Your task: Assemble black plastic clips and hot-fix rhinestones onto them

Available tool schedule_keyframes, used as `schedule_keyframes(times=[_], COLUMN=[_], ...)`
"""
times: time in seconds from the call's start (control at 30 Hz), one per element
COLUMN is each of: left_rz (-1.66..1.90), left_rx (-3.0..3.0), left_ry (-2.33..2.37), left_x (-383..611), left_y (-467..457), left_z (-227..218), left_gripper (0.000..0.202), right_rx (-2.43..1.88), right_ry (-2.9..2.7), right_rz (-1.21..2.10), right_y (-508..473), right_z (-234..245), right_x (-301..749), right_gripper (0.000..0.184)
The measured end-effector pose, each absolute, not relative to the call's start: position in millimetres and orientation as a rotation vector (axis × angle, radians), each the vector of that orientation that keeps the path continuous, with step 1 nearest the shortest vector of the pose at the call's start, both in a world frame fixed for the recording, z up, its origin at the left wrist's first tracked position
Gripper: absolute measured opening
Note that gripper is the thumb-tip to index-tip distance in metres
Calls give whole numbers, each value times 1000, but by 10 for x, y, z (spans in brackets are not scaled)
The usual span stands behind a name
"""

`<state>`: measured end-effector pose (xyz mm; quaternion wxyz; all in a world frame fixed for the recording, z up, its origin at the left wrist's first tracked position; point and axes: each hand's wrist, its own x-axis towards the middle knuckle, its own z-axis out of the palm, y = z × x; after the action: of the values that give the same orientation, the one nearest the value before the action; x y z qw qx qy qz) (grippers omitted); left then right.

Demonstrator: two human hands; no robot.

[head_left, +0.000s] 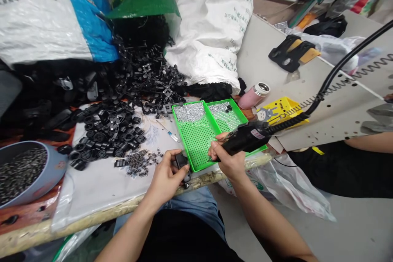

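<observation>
My left hand (167, 174) is closed around a small black plastic part (183, 165) at the table's front edge. My right hand (229, 157) grips a black electric screwdriver (250, 136) whose tip points left, over the front of a green perforated tray (196, 141). The tray has two compartments with heaps of small silver screws (190, 111) at the back. A black cable (334, 69) runs from the tool up to the right.
A pile of black plastic parts (107, 131) covers the table left of the tray, with small metal pieces (139, 161) and a thin screwdriver (167, 130) beside it. A grey bowl (57, 168) of dark bits sits far left. White sacks (211, 20) stand behind. A pink bottle (254, 95) and yellow box (281, 110) lie right.
</observation>
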<state>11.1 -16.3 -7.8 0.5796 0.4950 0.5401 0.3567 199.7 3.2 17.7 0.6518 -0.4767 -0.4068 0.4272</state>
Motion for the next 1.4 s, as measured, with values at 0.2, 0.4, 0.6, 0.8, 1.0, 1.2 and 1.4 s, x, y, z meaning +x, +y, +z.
schedule_keyframes(times=[0.2, 0.4, 0.6, 0.8, 1.0, 1.2, 1.4], left_rz=[846, 820, 802, 783, 748, 777, 788], left_rx=[1193, 1201, 1217, 1328, 1360, 1306, 1316], left_ry=[1261, 1267, 1269, 1315, 1337, 1343, 1332], left_x=[111, 114, 115, 120, 127, 153, 140], left_y=[-154, -153, -171, -173, -180, -205, -204], left_z=[-83, -109, -105, -45, 1, -27, -14], left_gripper=[46, 46, 45, 38, 32, 32, 32], right_rx=[-1113, -1138, -1090, -891, -940, -1008, -990], right_ry=[-920, -910, -929, -989, -1014, -1018, -1100], right_rz=[949, 938, 898, 1043, 1148, 1208, 1200], right_y=[19, 13, 26, 171, 275, 279, 228], right_z=[176, 166, 421, 541, 435, 388, 362], right_x=[2000, 1980, 1869, 1481, 1302, 1285, 1287], right_gripper=[33, 31, 25, 27, 29, 32, 27])
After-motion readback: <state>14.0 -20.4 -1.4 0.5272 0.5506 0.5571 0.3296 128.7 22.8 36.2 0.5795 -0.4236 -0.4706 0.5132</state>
